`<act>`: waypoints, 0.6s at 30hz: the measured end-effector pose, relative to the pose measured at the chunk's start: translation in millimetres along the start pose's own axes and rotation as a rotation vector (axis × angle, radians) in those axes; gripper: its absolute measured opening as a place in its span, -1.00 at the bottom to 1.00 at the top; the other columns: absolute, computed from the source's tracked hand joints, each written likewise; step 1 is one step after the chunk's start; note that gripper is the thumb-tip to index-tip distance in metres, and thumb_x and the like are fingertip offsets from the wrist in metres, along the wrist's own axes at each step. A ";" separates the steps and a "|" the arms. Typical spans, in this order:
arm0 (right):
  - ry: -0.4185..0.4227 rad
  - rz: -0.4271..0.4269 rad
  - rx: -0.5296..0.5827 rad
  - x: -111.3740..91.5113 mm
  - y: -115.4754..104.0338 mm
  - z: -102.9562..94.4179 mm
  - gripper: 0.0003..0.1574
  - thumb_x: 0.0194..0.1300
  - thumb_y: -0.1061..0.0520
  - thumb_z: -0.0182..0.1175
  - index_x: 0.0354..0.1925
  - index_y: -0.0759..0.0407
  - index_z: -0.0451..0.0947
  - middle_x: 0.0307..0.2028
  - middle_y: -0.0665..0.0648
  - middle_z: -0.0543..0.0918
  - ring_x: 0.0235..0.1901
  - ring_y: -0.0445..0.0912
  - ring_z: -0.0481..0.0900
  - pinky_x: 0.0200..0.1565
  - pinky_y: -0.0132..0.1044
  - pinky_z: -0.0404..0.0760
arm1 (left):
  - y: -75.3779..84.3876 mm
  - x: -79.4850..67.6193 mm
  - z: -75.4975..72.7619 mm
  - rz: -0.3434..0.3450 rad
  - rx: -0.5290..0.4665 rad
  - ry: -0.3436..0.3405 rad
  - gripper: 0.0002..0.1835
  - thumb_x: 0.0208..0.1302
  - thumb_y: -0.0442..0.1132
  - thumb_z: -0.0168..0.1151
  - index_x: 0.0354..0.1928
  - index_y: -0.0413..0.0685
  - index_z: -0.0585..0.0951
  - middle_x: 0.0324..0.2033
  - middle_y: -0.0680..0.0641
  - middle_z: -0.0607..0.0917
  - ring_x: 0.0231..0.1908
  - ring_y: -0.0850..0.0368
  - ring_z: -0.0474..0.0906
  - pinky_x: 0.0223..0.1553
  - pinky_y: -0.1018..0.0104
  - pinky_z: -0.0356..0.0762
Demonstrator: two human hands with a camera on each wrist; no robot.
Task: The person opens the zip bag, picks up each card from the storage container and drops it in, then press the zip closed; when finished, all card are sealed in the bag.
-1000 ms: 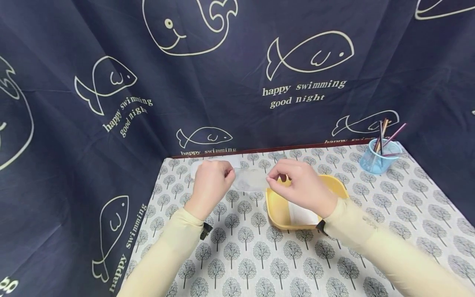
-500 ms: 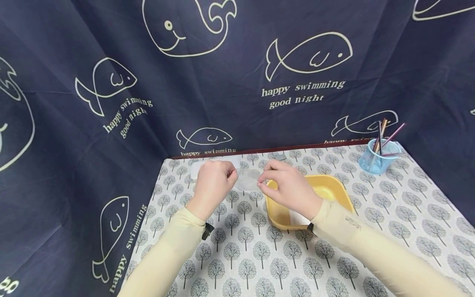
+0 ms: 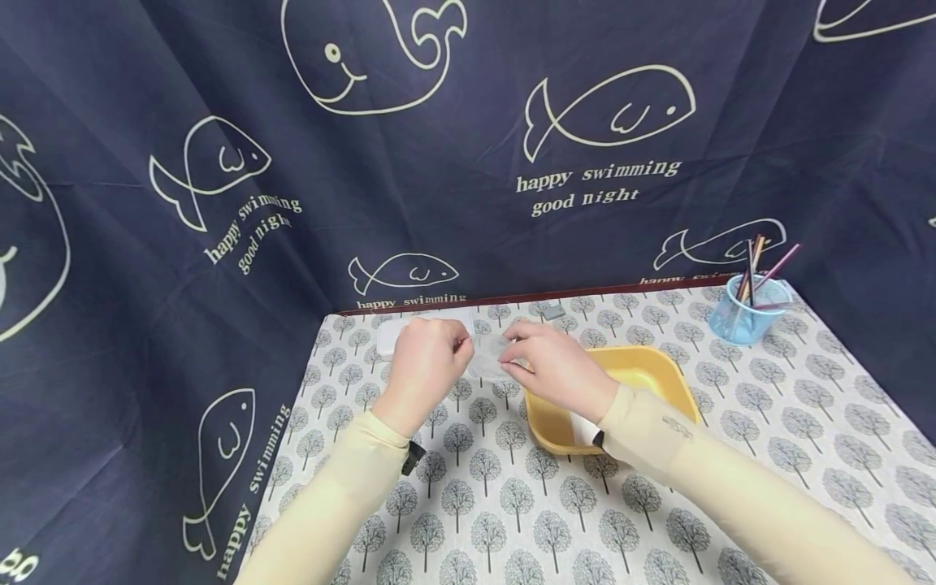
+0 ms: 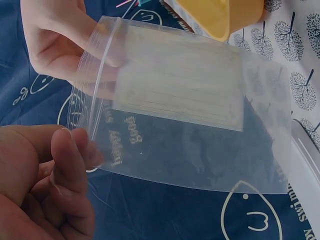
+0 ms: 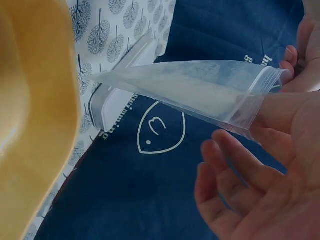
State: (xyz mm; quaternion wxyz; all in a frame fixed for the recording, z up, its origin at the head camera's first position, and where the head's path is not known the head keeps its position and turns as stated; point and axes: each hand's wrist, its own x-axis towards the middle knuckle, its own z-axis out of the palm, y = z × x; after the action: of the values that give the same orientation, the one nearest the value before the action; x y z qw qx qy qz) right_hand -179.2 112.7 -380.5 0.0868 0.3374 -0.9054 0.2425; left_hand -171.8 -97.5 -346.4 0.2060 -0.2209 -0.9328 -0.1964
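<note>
A clear zip bag (image 4: 195, 157) hangs between my two hands above the table, with a pale flat rectangle (image 4: 180, 75) inside it. My left hand (image 3: 427, 361) pinches one corner at the zip edge between thumb and finger. At the other end of that edge, my right hand (image 3: 556, 366) holds the bag between thumb and forefinger. Its remaining fingers (image 5: 230, 175) are spread loosely below the bag in the right wrist view. The head view shows little of the bag, since it is see-through and partly covered by the hands.
Beneath my right forearm stands a yellow basket (image 3: 647, 359) with a white piece (image 3: 582, 431) in it. A white case (image 3: 387, 335) lies behind my left hand. Farther back are a small grey block (image 3: 553, 312) and a blue mesh cup (image 3: 738, 323) with pencils. Dark curtains border the table.
My right hand has moved left along the bag, closer to my left hand, which has stayed nearly in place. More of the yellow basket shows now.
</note>
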 end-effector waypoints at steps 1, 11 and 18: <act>-0.009 -0.006 -0.017 1.3 -0.6 0.9 -0.90 0.34 0.15 0.42 -0.18 0.10 0.82 0.05 0.11 0.72 0.08 0.06 0.67 0.19 -0.01 0.59 | 0.4 0.0 0.4 0.001 0.000 -0.001 -0.75 0.15 -0.41 0.34 -0.63 0.01 0.65 -0.69 0.10 0.65 -0.66 0.23 0.51 -0.54 0.31 0.49; -0.019 -0.048 -0.160 11.7 -11.4 6.3 -0.85 0.17 0.31 0.45 -0.43 0.07 0.75 -0.42 -0.03 0.70 -0.36 -0.10 0.66 -0.20 -0.20 0.68 | 7.3 1.9 -2.2 0.007 -0.018 0.003 -0.76 0.12 -0.44 0.31 -0.63 0.00 0.64 -0.74 0.13 0.56 -0.66 0.23 0.44 -0.55 0.31 0.43; -0.010 -0.030 -0.186 13.7 -14.5 7.0 -0.79 0.10 0.27 0.51 -0.51 0.03 0.70 -0.51 -0.06 0.67 -0.47 -0.13 0.61 -0.36 -0.22 0.66 | 9.2 2.4 -3.8 0.013 -0.020 0.010 -0.77 0.13 -0.44 0.32 -0.61 -0.01 0.68 -0.73 0.12 0.58 -0.66 0.23 0.43 -0.55 0.31 0.45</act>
State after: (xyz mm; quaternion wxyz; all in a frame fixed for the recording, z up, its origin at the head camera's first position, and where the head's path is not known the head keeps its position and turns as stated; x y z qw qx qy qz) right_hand -180.1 92.0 -376.7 0.1169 0.3427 -0.9193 0.1544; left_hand -168.2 -90.9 -339.6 0.2096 -0.2280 -0.9284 -0.2054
